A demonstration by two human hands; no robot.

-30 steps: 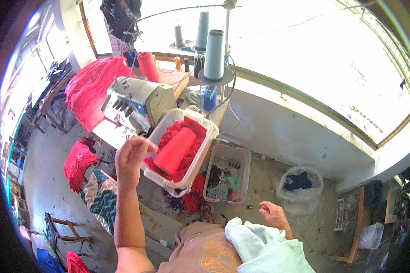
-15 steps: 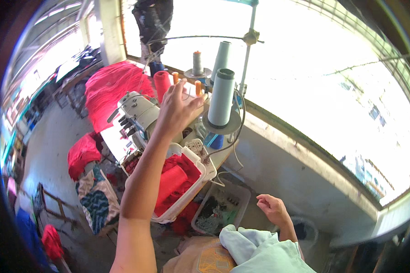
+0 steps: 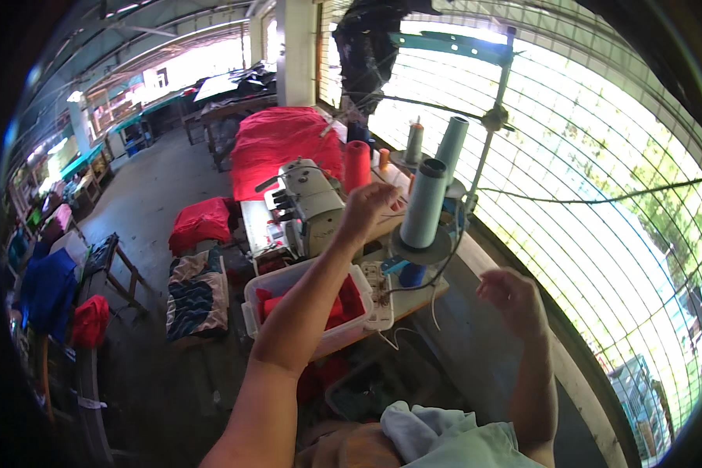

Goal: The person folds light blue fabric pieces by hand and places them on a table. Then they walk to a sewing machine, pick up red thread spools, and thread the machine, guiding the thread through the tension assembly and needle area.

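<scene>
Your left hand [image 3: 373,207] is raised beside the sewing machine [image 3: 320,214], between the red thread cone [image 3: 357,165] and the pale blue-grey thread cone [image 3: 425,204] — the latter standing on a round holder [image 3: 446,248]. Its fingers bend toward the thumb; I cannot tell whether they pinch anything or touch the pale cone. Your left forearm passes above the white bin [image 3: 249,318] with red material [image 3: 349,303] inside. Your right hand [image 3: 515,300] hangs well apart, fingers curled (too blurred to tell if they meet).
</scene>
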